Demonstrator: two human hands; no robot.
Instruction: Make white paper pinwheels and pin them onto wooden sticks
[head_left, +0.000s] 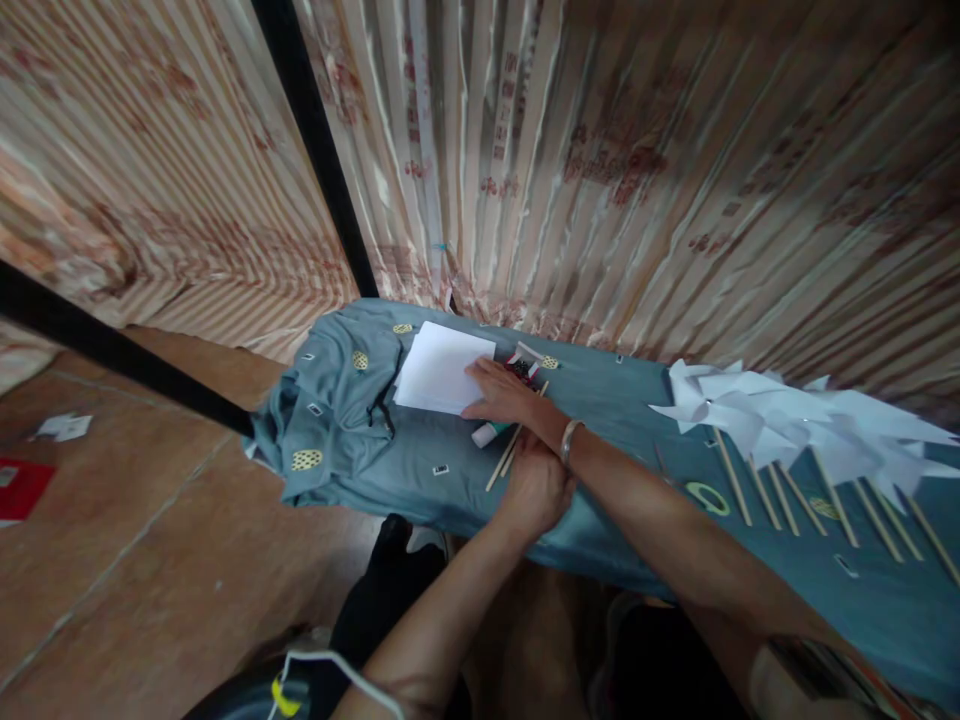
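A stack of white paper (pixel 442 370) lies on the blue-grey cloth. My right hand (pixel 504 390) rests at the stack's right edge, fingers stretched out and apart on the paper. Nearer to me, just below the right wrist, my left hand (pixel 536 487) is closed; whatever it holds, if anything, is hidden. Beside it two thin wooden sticks (pixel 501 465) lie slantwise. A white and teal tube (pixel 487 433) sits under the right hand, partly covered. Behind that hand is a small red and dark item (pixel 525 362), too covered to make out.
Several white paper pinwheels (pixel 787 415) on wooden sticks lie in a row on the right. A tool with a green loop handle (pixel 706 498) lies before them. Dark posts (pixel 322 150) and a striped curtain (pixel 600 200) border the cloth-covered surface (pixel 435 490).
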